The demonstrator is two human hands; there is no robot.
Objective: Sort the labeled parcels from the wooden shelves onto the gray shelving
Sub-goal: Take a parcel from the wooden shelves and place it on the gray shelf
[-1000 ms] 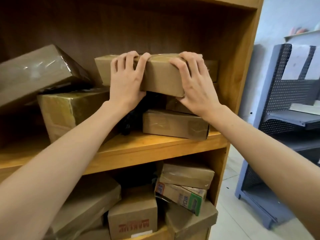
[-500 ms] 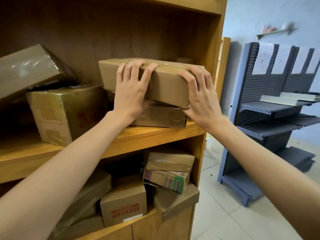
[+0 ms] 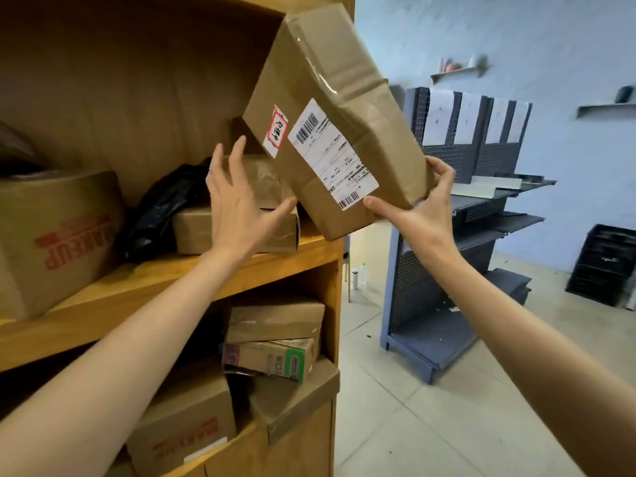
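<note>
A long brown parcel [image 3: 330, 84] is tilted up in the air at the wooden shelf's right edge, its white barcode label and a small red-bordered label facing me. My right hand [image 3: 418, 210] grips its lower corner. My left hand [image 3: 237, 204] is open, fingers spread, just left of the parcel's bottom and in front of a taped box [image 3: 196, 232] on the wooden shelf [image 3: 192, 277]. The gray shelving [image 3: 492, 201] stands to the right, its pegboard back carrying white sheets.
More parcels fill the wooden shelves: a "MAKEUP" box [image 3: 58, 235], a black plastic bag [image 3: 161, 215], and stacked boxes [image 3: 275, 342] below. A black crate [image 3: 605, 266] sits on the tiled floor at the far right. Small bottles [image 3: 358, 277] stand between the two units.
The parcel has come off the stack and been tipped upright, labels toward me. My left hand let go of it; my right hand shifted to its lower corner. My view turned right.
</note>
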